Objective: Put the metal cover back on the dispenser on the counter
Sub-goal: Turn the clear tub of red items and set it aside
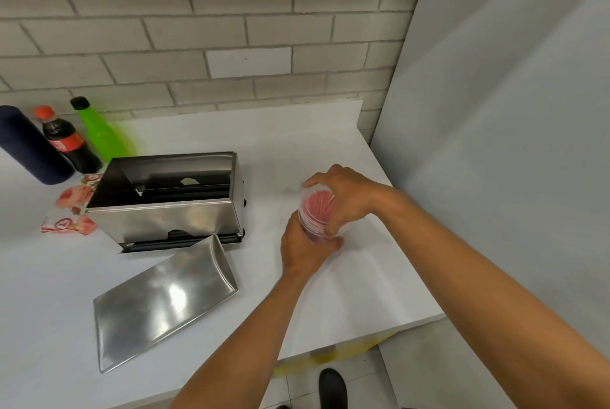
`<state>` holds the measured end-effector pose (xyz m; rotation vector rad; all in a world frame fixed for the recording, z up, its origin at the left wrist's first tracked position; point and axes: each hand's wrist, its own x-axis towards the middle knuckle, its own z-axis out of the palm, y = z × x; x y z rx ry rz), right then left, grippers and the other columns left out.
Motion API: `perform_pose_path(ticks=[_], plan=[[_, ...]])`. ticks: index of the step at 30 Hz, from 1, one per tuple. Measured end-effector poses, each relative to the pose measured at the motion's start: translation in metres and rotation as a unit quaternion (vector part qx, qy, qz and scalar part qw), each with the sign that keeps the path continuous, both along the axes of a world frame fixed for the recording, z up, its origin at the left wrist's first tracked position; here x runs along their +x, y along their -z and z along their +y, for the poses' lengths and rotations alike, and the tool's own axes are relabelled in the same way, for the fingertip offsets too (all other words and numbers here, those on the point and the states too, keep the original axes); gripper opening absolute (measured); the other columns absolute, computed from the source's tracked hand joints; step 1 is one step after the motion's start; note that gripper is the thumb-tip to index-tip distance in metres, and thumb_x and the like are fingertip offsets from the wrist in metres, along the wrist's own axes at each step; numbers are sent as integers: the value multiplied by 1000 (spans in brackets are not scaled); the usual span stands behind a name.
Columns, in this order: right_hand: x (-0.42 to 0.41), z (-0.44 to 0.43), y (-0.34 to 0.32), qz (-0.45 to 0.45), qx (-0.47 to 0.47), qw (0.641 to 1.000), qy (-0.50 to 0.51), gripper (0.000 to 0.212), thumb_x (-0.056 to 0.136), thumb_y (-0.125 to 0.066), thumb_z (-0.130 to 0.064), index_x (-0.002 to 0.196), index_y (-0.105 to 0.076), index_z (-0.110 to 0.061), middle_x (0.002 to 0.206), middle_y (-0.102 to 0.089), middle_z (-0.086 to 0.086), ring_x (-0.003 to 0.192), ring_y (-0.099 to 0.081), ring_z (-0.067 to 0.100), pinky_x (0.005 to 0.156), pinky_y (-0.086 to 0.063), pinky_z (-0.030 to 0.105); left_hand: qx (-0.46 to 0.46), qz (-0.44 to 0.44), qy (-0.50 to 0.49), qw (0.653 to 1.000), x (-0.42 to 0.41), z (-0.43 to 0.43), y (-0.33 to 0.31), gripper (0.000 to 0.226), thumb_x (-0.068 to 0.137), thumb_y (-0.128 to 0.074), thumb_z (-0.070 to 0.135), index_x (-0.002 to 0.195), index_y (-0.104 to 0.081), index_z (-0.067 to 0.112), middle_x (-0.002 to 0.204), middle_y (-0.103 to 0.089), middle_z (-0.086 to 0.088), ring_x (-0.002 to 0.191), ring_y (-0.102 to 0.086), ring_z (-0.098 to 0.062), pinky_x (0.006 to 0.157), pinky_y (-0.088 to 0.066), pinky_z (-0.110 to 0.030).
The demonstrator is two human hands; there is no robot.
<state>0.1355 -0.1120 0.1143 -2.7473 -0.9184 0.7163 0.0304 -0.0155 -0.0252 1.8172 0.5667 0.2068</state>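
Observation:
The metal dispenser [171,210] stands open-topped on the white counter [297,144], left of centre. Its flat shiny metal cover [158,303] lies loose on the counter in front of it, one corner touching the dispenser's base. Both hands are to the right of the dispenser, on a clear plastic container of thin red sticks [316,214]. My left hand [302,250] grips the container from below and the side. My right hand [343,200] wraps over its top rim. Neither hand touches the cover or the dispenser.
At the back left stand a dark blue bottle [29,144], a cola bottle [67,141] and a green bottle [99,131]. A pink printed packet [71,207] lies left of the dispenser. A grey wall panel [511,144] bounds the counter's right side; the counter's front edge runs bottom right.

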Motion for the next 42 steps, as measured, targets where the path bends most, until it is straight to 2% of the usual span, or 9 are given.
perform_pose_path(ticks=[2,6,10,17,26,37,42], plan=[[0,0,1,-2,-4,1000,-4,113,55,-99,-36,151,-40,-45,135,-41,0,131,-44,27,89,-57,37,0,1,0,1000,1,0,1,105,46,-102,52,139,-58,31,126,-71,10,109,-70,-14,78,-56,-14],[1,1,4,0,-12,1000,-9,115,54,-100,-36,151,-40,-45,136,-40,0,132,-42,27,88,-56,36,5,-4,-2,1000,1,-1,2,106,49,-104,51,142,-58,28,130,-72,6,113,-71,-16,92,-64,-31],[2,1,5,-5,-14,1000,-11,115,53,-100,-38,150,-40,-45,136,-40,-1,131,-42,27,87,-55,36,10,-8,-4,1000,2,-1,2,106,51,-104,50,144,-57,26,132,-71,4,115,-70,-19,96,-65,-39],[1,3,5,-22,-28,999,-2,116,50,-96,-48,151,-39,-43,123,-37,-6,128,-47,26,85,-57,36,12,-6,-9,1000,2,-1,2,104,50,-103,49,142,-58,28,129,-72,5,112,-71,-20,94,-66,-41],[-4,5,3,-34,-44,998,14,115,51,-93,-56,150,-37,-39,128,-42,-3,121,-55,29,81,-61,37,24,-6,1,1000,2,-1,2,102,53,-102,47,143,-58,26,130,-72,3,113,-71,-19,95,-65,-40],[-7,9,2,-26,-72,997,-1,121,57,-96,-49,158,-29,-40,142,-39,6,134,-46,32,91,-60,41,2,-5,6,1000,4,-2,3,105,54,-106,42,145,-57,24,131,-72,1,114,-71,-22,97,-65,-41],[-5,11,1,-22,-77,997,-11,119,56,-98,-45,156,-32,-39,135,-39,5,132,-47,33,91,-60,42,19,8,7,1000,7,1,6,103,52,-104,40,143,-58,22,127,-73,0,110,-73,-24,94,-66,-42]])
